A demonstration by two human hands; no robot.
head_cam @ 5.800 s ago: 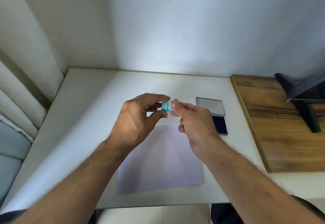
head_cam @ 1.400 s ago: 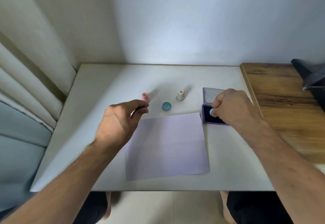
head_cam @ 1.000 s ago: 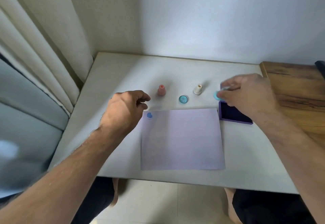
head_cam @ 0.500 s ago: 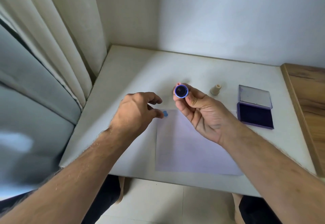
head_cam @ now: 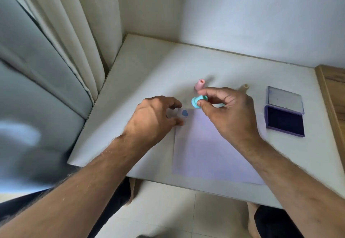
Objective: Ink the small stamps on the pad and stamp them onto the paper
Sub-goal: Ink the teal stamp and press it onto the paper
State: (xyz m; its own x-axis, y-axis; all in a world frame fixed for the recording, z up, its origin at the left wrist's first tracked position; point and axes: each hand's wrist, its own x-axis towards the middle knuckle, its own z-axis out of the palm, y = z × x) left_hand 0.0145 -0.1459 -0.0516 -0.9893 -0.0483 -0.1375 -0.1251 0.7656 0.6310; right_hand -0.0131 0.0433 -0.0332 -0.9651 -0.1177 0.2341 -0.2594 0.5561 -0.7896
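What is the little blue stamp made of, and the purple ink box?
The blue stamp, pinched by the right hand, looks like smooth matte plastic: even pastel colour, rounded moulded edges. The ink box seems hard plastic too; its open lid is see-through and glossy. The dark pad inside looks soft, perhaps felt, though that is hard to tell.

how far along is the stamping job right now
Done: one blue heart print sits on the paper at its far left corner. In hand: the right hand pinches the teal stamp above it. Left: the pink stamp and beige stamp stand unused.
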